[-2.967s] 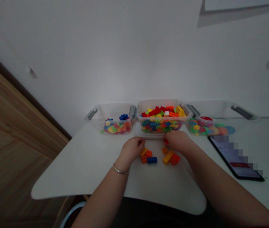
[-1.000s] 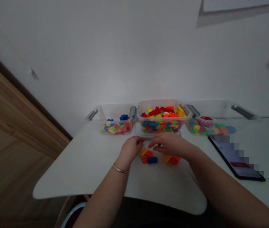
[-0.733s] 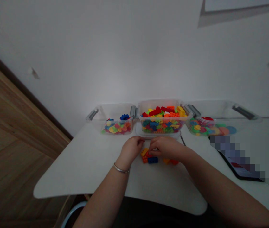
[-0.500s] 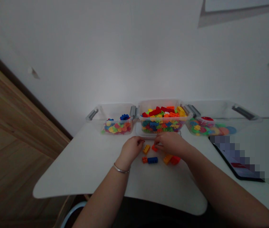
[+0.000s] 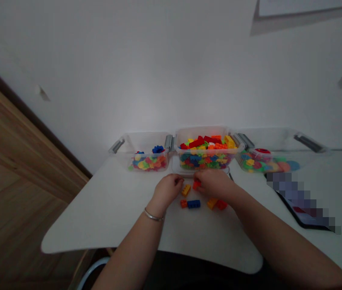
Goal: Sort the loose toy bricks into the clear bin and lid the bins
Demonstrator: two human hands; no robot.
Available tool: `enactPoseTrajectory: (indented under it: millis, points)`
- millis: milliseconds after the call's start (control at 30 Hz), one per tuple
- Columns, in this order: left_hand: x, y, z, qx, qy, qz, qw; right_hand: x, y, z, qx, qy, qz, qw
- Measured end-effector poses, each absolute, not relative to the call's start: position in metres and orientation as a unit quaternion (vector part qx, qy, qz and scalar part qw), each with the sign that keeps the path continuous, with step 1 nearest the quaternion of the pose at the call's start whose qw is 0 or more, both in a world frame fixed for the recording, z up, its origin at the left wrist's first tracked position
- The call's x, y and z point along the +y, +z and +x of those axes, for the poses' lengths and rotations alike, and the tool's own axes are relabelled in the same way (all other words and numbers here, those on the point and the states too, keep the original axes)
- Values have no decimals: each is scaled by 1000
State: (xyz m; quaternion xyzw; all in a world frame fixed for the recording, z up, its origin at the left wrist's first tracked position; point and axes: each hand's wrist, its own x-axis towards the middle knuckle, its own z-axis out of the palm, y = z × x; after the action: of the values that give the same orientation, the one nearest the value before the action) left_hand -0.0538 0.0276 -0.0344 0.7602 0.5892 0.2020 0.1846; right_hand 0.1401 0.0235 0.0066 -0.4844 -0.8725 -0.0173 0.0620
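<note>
My right hand (image 5: 214,183) has its fingers closed around a small red-orange building brick (image 5: 196,184) at the table's middle. To its left, my left hand (image 5: 168,188) hovers low with its fingers curled together; whatever may be between them is hidden. A yellow-orange brick (image 5: 185,190) lies between the two hands. Nearer to me is a blue brick (image 5: 194,204) with a small orange brick (image 5: 183,204) at its left end. Below my right wrist, a yellow-orange brick (image 5: 212,203) sits against a red brick (image 5: 222,205).
Along the wall stand a left clear bin (image 5: 128,151) of colourful pieces, a middle bin (image 5: 208,151) heaped with bricks, and a right bin (image 5: 279,139) with flat round pieces. A clear lid (image 5: 185,174) lies before the middle bin. A dark-framed tablet (image 5: 302,205) rests at right.
My right hand has shifted slightly left and its fingers have come closer around the red-orange brick. My left hand and the other bricks are nearly unmoved.
</note>
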Motion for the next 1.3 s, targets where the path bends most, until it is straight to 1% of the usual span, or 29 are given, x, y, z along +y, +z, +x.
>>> enactPoseTrajectory:
  millis: [67, 167, 267, 400, 467, 533, 600, 700, 867, 1133, 1233, 1300]
  points:
    - [27, -33, -54, 585, 204, 763, 181, 23, 18, 147, -874, -2, -475, 102]
    - [27, -34, -53, 581, 207, 765, 185, 25, 36, 166, -874, 18, -442, 201]
    - [27, -35, -54, 583, 211, 762, 187, 30, 48, 190, -866, -12, -404, 294]
    - [26, -34, -53, 588, 205, 759, 190, 42, 47, 214, -781, -94, -455, 417]
    - [25, -33, -53, 589, 205, 758, 191, 48, 41, 215, -733, -125, -492, 454]
    - [24, -32, -53, 590, 208, 756, 191, 52, 35, 211, -692, -141, -526, 473]
    - [24, -31, -53, 590, 212, 755, 192, 54, 28, 205, -665, -155, -557, 472]
    - [23, -30, -53, 585, 213, 759, 193, 57, 22, 198, -658, -167, -583, 446]
    - [24, -30, -53, 585, 205, 760, 192, 60, 17, 197, -711, -151, -553, 408]
    - [26, -36, -54, 579, 212, 764, 188, 47, 18, 178, -771, -201, -531, 288]
    - [27, -36, -53, 582, 208, 763, 188, 46, 17, 173, -770, -201, -538, 277]
    - [27, -35, -53, 581, 208, 765, 187, 46, 16, 172, -772, -194, -532, 287]
